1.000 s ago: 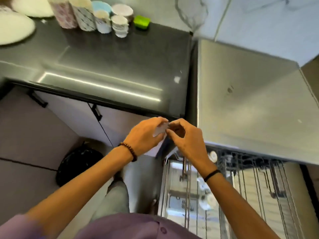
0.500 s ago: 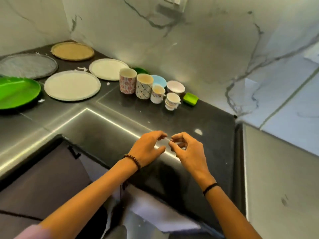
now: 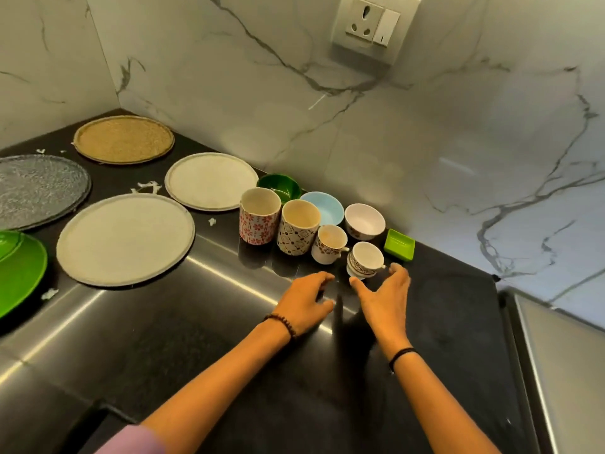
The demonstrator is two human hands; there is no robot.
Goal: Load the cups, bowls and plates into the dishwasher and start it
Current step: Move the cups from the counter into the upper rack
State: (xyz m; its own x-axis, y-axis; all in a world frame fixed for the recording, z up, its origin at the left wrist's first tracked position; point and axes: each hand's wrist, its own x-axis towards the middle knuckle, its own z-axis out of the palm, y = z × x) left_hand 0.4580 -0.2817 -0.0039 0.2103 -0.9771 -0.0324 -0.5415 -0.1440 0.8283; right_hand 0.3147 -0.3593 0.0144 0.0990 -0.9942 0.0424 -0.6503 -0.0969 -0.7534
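Note:
On the black counter (image 3: 442, 322) stand two tall patterned mugs, one red-flowered (image 3: 259, 215) and one dark-patterned (image 3: 298, 227), beside two small teacups (image 3: 328, 244) (image 3: 364, 259). Behind them sit a green bowl (image 3: 280, 187), a blue bowl (image 3: 323, 207), a white bowl (image 3: 364, 221) and a small green square dish (image 3: 399, 244). My right hand (image 3: 383, 296) is open, thumb and fingers spread just below the nearer teacup, not touching it. My left hand (image 3: 306, 301) hovers open beside it. The dishwasher's top (image 3: 563, 371) shows at the right edge.
Several large plates lie at the left: two white (image 3: 126, 239) (image 3: 211, 181), one tan (image 3: 123, 139), one clear glass (image 3: 36, 190), one green (image 3: 16, 270). White scraps dot the counter. A wall socket (image 3: 373, 26) sits above on the marble backsplash.
The view has lifted from the open dishwasher up to the counter. My hands, earlier pinched together on a small white scrap, have parted and moved forward toward the teacups.

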